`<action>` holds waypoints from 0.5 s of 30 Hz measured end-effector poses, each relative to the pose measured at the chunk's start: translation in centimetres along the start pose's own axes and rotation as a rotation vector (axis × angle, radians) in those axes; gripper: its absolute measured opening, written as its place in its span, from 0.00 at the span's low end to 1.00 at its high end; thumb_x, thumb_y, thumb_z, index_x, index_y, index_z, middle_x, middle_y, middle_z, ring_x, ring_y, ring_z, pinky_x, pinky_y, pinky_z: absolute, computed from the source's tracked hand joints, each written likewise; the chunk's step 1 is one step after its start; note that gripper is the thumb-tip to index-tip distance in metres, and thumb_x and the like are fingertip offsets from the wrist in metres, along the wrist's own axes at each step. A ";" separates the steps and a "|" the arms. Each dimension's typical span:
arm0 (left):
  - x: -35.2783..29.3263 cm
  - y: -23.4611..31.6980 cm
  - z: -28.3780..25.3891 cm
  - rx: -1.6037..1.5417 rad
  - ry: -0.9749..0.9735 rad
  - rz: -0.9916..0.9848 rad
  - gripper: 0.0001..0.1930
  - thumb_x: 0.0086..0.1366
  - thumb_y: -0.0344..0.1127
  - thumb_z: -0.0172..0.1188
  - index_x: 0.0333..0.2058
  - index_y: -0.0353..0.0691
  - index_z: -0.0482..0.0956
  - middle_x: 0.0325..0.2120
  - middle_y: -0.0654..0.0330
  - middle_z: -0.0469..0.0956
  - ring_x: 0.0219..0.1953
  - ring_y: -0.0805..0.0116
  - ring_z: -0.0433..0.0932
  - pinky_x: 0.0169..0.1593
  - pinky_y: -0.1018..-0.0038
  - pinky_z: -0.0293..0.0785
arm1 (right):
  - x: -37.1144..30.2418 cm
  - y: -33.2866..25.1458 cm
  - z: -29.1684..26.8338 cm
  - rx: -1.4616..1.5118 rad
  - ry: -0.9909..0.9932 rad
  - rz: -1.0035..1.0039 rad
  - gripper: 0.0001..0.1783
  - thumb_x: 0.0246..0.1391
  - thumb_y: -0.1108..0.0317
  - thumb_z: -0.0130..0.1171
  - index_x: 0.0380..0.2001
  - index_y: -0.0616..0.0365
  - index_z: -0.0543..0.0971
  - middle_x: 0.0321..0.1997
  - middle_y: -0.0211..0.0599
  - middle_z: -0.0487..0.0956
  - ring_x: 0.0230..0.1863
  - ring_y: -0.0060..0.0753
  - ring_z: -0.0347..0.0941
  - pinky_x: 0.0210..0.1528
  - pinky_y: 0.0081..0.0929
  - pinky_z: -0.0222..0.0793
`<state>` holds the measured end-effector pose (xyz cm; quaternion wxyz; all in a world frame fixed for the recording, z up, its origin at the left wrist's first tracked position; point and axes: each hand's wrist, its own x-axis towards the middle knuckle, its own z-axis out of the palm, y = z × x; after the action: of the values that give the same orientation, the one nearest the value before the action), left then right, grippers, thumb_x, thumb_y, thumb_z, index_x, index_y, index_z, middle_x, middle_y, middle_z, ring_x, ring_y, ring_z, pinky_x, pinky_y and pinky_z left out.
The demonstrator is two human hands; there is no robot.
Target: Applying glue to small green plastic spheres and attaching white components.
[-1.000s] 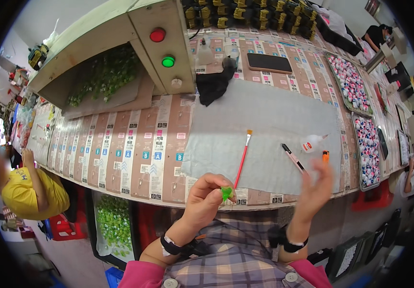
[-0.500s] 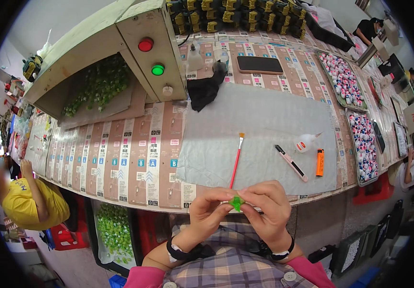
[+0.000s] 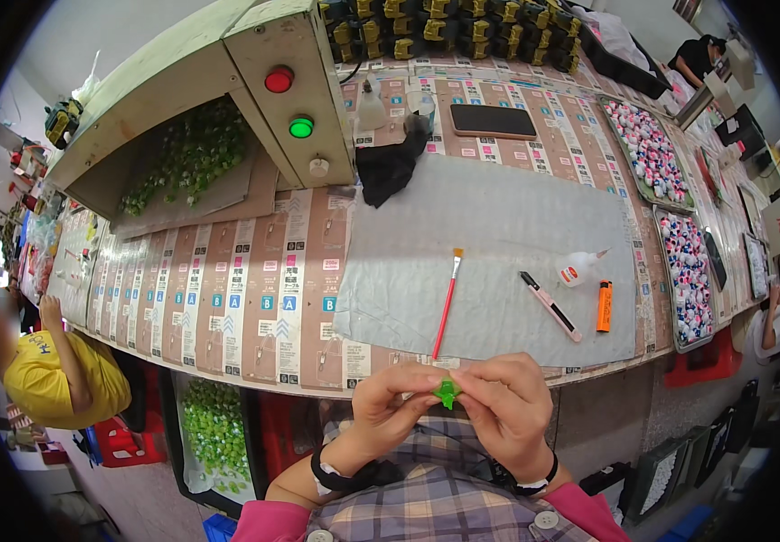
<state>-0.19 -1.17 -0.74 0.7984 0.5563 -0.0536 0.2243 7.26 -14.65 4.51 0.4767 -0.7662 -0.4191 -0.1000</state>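
Between the fingertips of both hands is a small bright-green piece (image 3: 447, 394), too small to make out its exact kind. My left hand (image 3: 392, 403) pinches it from the left, and my right hand (image 3: 509, 411) pinches it from the other side, both just off the table's front edge. Beyond them on a grey sheet (image 3: 390, 298) lies a red-handled brush (image 3: 448, 303), bristles pointing away. To its right rest a pink-and-black utility knife (image 3: 551, 307), a small white squeeze bottle (image 3: 579, 269) with a thin nozzle and an orange lighter (image 3: 604, 307).
A metal tunnel machine (image 3: 290, 99) with green pieces inside stands at the left. A black cloth (image 3: 390, 172) and a phone (image 3: 493, 121) lie behind the sheet. Trays of small coloured pieces (image 3: 684, 280) line the right. A bin of green pieces (image 3: 214, 434) sits below left; a person in yellow (image 3: 65, 375) is beyond.
The green piece has dropped slightly toward me and more of it shows below my fingertips. Both hands keep their pinch, and the view has shifted a little.
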 end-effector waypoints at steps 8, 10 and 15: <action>0.5 0.1 -0.2 0.121 -0.060 0.081 0.13 0.53 0.16 0.54 0.37 0.35 0.71 0.34 0.49 0.76 0.35 0.62 0.77 0.38 0.73 0.72 | -0.1 -0.7 -0.1 -0.052 -0.003 -0.002 0.17 0.34 0.79 0.61 0.34 0.61 0.78 0.30 0.33 0.75 0.28 0.34 0.70 0.28 0.26 0.66; 0.5 0.1 -0.3 0.133 -0.060 0.096 0.13 0.52 0.16 0.55 0.37 0.36 0.72 0.33 0.50 0.76 0.35 0.62 0.77 0.37 0.73 0.72 | -0.1 -0.8 -0.1 -0.060 -0.004 -0.017 0.18 0.33 0.79 0.61 0.34 0.62 0.78 0.30 0.34 0.74 0.28 0.34 0.70 0.28 0.26 0.66; 0.5 0.0 -0.4 0.203 -0.064 0.111 0.14 0.51 0.17 0.56 0.37 0.36 0.72 0.32 0.50 0.77 0.33 0.61 0.78 0.35 0.73 0.72 | -0.1 -0.8 -0.1 -0.060 -0.008 -0.017 0.18 0.33 0.80 0.61 0.34 0.62 0.78 0.30 0.34 0.74 0.27 0.34 0.70 0.27 0.26 0.65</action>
<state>0.16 -0.68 -0.73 0.7223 0.6372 -0.0869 0.2543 6.60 -14.65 5.05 0.4509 -0.7772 -0.4240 -0.1136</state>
